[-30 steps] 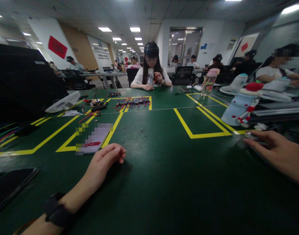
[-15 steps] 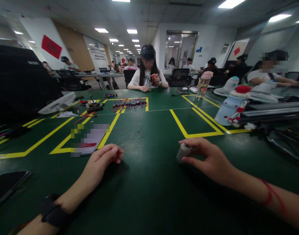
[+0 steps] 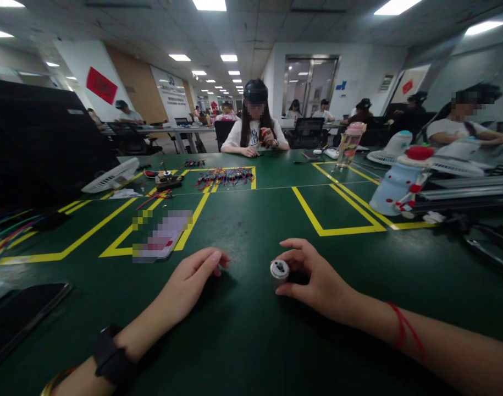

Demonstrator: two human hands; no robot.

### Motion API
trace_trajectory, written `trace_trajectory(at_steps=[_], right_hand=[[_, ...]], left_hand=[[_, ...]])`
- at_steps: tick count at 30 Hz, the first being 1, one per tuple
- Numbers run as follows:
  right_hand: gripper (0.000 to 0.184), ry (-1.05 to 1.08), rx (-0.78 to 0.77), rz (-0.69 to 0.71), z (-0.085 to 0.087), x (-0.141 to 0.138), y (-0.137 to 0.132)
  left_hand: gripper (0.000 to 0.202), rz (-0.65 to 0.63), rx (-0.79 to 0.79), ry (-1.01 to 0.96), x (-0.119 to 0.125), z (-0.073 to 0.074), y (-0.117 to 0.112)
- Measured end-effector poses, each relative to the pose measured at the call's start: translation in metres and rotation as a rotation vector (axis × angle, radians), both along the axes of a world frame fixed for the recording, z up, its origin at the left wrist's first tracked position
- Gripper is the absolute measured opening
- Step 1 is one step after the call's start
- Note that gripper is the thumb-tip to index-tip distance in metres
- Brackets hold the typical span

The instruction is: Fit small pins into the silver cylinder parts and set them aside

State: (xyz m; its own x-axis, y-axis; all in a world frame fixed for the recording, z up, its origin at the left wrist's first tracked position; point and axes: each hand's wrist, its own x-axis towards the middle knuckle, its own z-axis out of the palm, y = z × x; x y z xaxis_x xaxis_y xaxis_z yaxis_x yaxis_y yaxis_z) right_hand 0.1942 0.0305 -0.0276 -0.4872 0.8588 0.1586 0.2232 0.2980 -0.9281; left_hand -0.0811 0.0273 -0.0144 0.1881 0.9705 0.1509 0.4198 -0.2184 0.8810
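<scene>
Your right hand is curving around a small metal cylinder, the thumb showing at its near side, one finger bending behind it and the forefinger stretching out beyond. Those fingers are standing about as wide apart as the cylinder; you cannot tell from this view whether they are pressing on it. The cylinder is standing upright, or nearly so, on the green worktop, between your two hands and nearer the right, with its round, pale end facing up and dark marks showing there.

Your left hand is lying low over the worktop, well apart from the cylinder, its fingers loosely bent and its thumb lying close along them, leaving only a narrow gap. Its palm is facing away, so you cannot tell whether anything is inside. You are wearing a black band on your left wrist and a red string on your right forearm.

Just beyond your left hand, a flat pale item, partly blurred, is lying across yellow tape. Farther off, a tangle of wires is spreading out, with a white fan leaning to its left. On the right, a blue bottle with a red top is standing near the tape. Across the worktop, a person in a white shirt is sitting, holding something orange-red.
</scene>
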Motion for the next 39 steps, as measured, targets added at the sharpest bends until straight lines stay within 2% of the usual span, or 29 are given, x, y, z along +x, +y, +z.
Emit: trace_trajectory(at_steps=[2,7,11,15,18,22,24,27,31,34,36,39], right_hand=[[0.070,0.019,-0.051,-0.015,-0.001,-0.001,0.001],[0.063,0.030,-0.066,-0.008,-0.003,-0.001,0.005],[0.059,0.017,-0.037,0.001,-0.004,0.002,0.008],[0.055,-0.060,0.047,-0.028,-0.001,0.004,0.010],[0.055,-0.135,0.097,-0.052,0.003,0.005,0.011],[0.053,-0.200,0.153,-0.057,0.004,0.008,0.010],[0.051,-0.223,0.180,-0.066,0.002,0.009,0.009],[0.049,-0.260,0.223,-0.081,0.000,0.012,0.008],[0.047,-0.292,0.243,-0.087,0.000,0.015,0.008],[0.046,-0.310,0.259,-0.092,-0.001,0.016,0.008],[0.046,-0.315,0.268,-0.093,-0.002,0.015,0.008],[0.047,-0.302,0.280,-0.088,-0.002,0.015,0.008]], left_hand=[[0.024,-0.029,0.037,0.044,0.016,0.007,-0.002],[0.026,-0.229,0.176,0.093,0.065,0.020,0.005],[0.020,-0.292,0.244,0.127,0.083,0.027,0.015],[0.015,-0.148,0.261,0.092,0.073,0.034,0.019],[0.013,-0.054,0.205,0.085,0.059,0.030,0.018],[0.013,-0.120,0.122,0.141,0.048,0.010,0.015],[0.014,-0.157,0.155,0.224,0.048,-0.001,0.015],[0.015,-0.144,0.201,0.397,0.050,-0.010,0.014],[0.015,-0.108,0.206,0.558,0.054,-0.012,0.010],[0.017,-0.124,0.201,0.583,0.055,-0.011,0.009],[0.021,-0.150,0.176,0.533,0.055,-0.008,0.010],[0.027,-0.179,0.098,0.323,0.048,0.000,0.014]])
